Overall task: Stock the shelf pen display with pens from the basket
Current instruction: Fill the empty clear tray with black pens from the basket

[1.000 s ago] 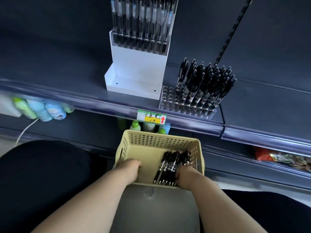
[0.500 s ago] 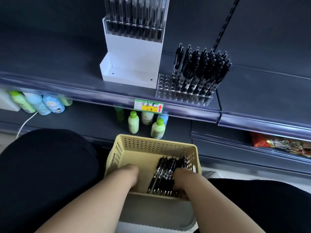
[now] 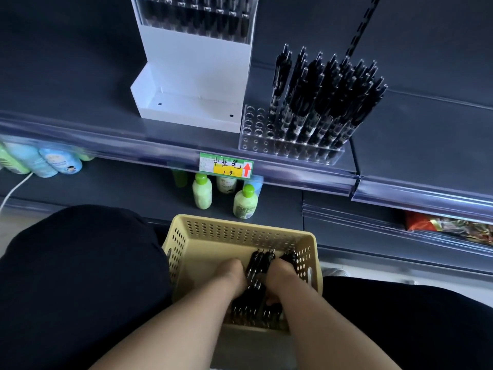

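Note:
A beige perforated basket (image 3: 240, 222) sits between my knees, below the shelf. Inside it lies a bundle of black pens (image 3: 260, 265). My left hand (image 3: 231, 273) presses against the bundle's left side and my right hand (image 3: 283, 276) against its right side. Both hands curl down around the pens, with the fingertips hidden. On the shelf above stands a clear acrylic pen display (image 3: 254, 141). Its right part is packed with upright black pens (image 3: 325, 97), and its left columns of holes hold nothing.
A white display stand (image 3: 192, 76) with pens in its top rack stands left of the acrylic display. A price tag (image 3: 226, 166) hangs on the shelf edge. Small green bottles (image 3: 202, 192) stand on the lower shelf behind the basket. Snack packs (image 3: 448, 225) lie at the right.
My left hand has slid right from the bare part of the basket onto the pen bundle, meeting my right hand. The view has tilted down, so the shelf sits higher in frame.

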The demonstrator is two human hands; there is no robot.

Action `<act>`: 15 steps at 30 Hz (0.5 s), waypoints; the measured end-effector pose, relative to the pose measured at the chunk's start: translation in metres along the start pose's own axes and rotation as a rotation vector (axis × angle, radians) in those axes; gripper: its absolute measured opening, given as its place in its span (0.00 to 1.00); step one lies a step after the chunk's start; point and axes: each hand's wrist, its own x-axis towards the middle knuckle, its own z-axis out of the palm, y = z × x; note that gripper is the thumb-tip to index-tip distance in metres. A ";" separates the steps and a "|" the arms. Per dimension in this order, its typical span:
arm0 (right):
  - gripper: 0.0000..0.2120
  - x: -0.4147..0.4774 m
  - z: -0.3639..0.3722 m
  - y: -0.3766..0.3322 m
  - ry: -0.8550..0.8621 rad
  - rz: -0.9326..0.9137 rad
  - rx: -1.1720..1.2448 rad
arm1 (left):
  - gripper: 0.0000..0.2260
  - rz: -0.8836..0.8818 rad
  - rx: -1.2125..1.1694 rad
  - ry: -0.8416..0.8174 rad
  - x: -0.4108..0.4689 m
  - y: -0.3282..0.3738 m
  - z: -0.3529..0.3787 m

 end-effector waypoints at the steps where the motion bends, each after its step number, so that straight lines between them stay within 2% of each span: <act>1: 0.17 0.007 0.000 -0.001 -0.004 -0.023 -0.042 | 0.11 0.006 -0.014 -0.010 0.000 0.000 0.000; 2: 0.18 0.009 0.004 -0.002 -0.037 -0.005 -0.075 | 0.10 0.013 -0.009 -0.003 0.005 -0.002 0.003; 4: 0.18 0.011 0.000 -0.006 -0.058 0.105 0.013 | 0.10 0.008 -0.025 -0.014 0.009 -0.004 0.005; 7: 0.17 0.019 0.001 -0.005 -0.104 0.144 -0.007 | 0.09 0.014 -0.079 -0.004 0.009 -0.004 0.004; 10: 0.21 0.017 0.002 -0.007 -0.072 0.225 0.038 | 0.10 0.006 -0.131 0.006 0.003 -0.004 0.001; 12: 0.23 0.011 -0.001 -0.010 -0.056 0.198 0.064 | 0.10 0.015 -0.168 0.018 0.001 -0.005 -0.004; 15: 0.17 0.004 -0.011 -0.013 -0.043 0.126 0.073 | 0.03 0.044 -0.227 0.064 -0.005 -0.004 -0.016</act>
